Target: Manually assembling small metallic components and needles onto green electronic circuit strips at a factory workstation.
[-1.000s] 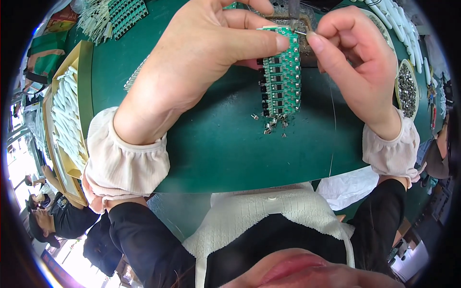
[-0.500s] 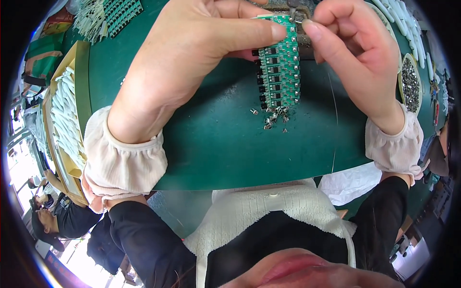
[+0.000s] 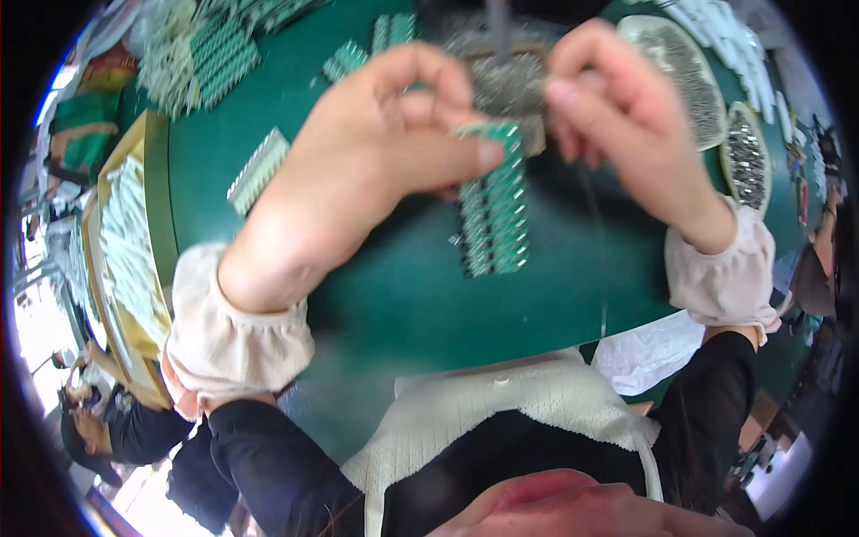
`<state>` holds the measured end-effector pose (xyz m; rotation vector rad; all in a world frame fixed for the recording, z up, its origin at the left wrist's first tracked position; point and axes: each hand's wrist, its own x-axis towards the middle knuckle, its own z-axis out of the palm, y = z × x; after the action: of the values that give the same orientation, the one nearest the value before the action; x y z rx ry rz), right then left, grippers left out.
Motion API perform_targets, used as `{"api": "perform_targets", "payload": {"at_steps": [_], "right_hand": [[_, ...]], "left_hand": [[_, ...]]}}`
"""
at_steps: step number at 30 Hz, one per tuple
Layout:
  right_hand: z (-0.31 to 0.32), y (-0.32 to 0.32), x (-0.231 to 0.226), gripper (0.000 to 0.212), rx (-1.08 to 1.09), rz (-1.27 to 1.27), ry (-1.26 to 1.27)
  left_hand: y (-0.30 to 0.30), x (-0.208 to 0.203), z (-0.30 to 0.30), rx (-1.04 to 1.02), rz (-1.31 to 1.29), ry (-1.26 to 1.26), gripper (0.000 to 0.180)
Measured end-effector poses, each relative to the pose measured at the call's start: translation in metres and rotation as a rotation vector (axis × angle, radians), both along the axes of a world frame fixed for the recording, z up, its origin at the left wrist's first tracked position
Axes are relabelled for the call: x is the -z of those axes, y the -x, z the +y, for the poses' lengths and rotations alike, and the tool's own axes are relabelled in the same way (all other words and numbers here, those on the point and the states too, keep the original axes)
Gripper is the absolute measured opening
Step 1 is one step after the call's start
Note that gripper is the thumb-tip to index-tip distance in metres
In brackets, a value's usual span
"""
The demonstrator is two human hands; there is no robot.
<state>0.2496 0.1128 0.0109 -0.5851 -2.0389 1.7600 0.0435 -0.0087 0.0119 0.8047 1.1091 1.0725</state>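
Observation:
My left hand (image 3: 376, 161) pinches the upper end of a green circuit board panel (image 3: 497, 210) with the thumb on top. Rows of black parts and shiny solder spots or metal bits run along the panel, which hangs toward me over the green table. To its right, my right hand (image 3: 626, 116) is raised with thumb and forefinger brought together and the other fingers curled. Blur hides whatever lies between those fingertips. Between the hands, beyond the panel, sits a greyish metal block (image 3: 510, 85) with a blurred upright rod (image 3: 498, 27) above it.
More green panels lie at the far left (image 3: 224, 58) and behind my left hand (image 3: 394, 31). One panel (image 3: 258, 170) rests left of my wrist. A yellow box (image 3: 134, 259) holds pale tubes. At right stand trays of metal pins (image 3: 676, 80) and small metal parts (image 3: 744, 157).
The panel and my left hand have come lower and nearer me. My right hand has moved slightly down and left, away from the panel's top edge. More of the far table shows.

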Motion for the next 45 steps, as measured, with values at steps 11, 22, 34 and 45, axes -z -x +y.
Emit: {"api": "perform_targets", "payload": {"at_steps": [11,22,34,45], "right_hand": [[0.01,-0.027,0.024,0.021,-0.141,-0.032,-0.255],[-0.007,-0.039,0.035,0.018,-0.375,0.118,-0.217],[-0.009,-0.042,0.027,0.013,-0.459,0.234,-0.215],[0.024,-0.051,0.015,0.025,-0.299,-0.305,-0.16]], "left_hand": [[-0.015,0.006,-0.023,-0.065,0.195,0.011,0.039],[-0.038,0.025,-0.039,-0.096,0.423,-0.211,0.038],[-0.063,0.032,-0.065,-0.144,0.845,-0.608,0.032],[-0.067,0.044,-0.073,-0.117,0.914,-0.984,0.078]]}}
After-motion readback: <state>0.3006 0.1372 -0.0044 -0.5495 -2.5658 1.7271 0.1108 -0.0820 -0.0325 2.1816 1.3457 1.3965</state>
